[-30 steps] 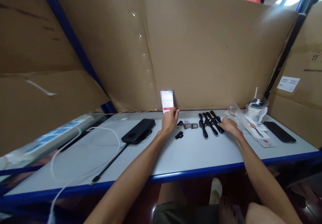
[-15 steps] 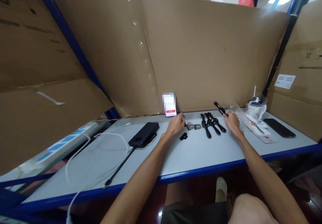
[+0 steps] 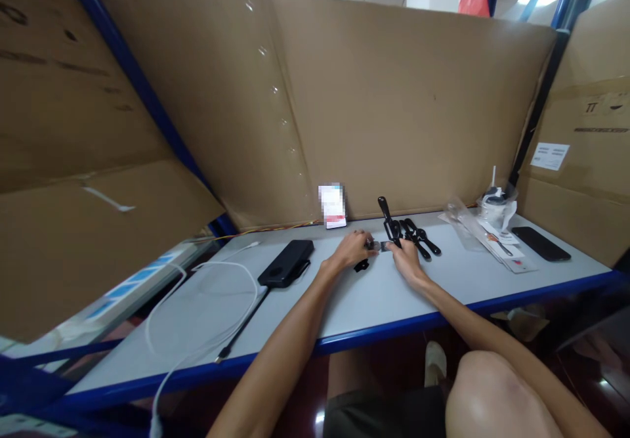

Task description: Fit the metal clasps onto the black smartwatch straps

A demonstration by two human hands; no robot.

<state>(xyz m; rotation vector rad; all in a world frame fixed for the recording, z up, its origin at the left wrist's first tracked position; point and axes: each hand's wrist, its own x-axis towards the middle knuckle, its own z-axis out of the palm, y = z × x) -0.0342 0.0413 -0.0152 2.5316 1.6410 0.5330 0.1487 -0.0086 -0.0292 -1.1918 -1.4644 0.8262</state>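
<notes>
My right hand [image 3: 407,261] is closed round the lower end of a black spokeshave body [image 3: 385,209], which stands tilted with its other handle pointing up and away. Close to its thumb lies a thin grey metal blade [image 3: 384,247]. My left hand [image 3: 355,247] has its fingers curled down at the small metal parts; a dark bit shows at the fingertips, too small to name. Just below that hand sits a small black cap piece [image 3: 361,265]. Other black spokeshaves [image 3: 422,241] lie side by side to the right, partly hidden behind my right hand.
A lit phone [image 3: 333,207] leans on the cardboard back wall [image 3: 394,109]. Left are a black power bank [image 3: 286,264], white cable [image 3: 253,280] and power strip [image 3: 132,284]. Right are plastic-wrapped packets [image 3: 485,238], a lidded cup [image 3: 495,208] and a dark phone [image 3: 541,243].
My right hand has carried the spokeshave body left, from beside the packets to the small metal parts. My left hand has moved slightly right, its fingers now lower over those parts.
</notes>
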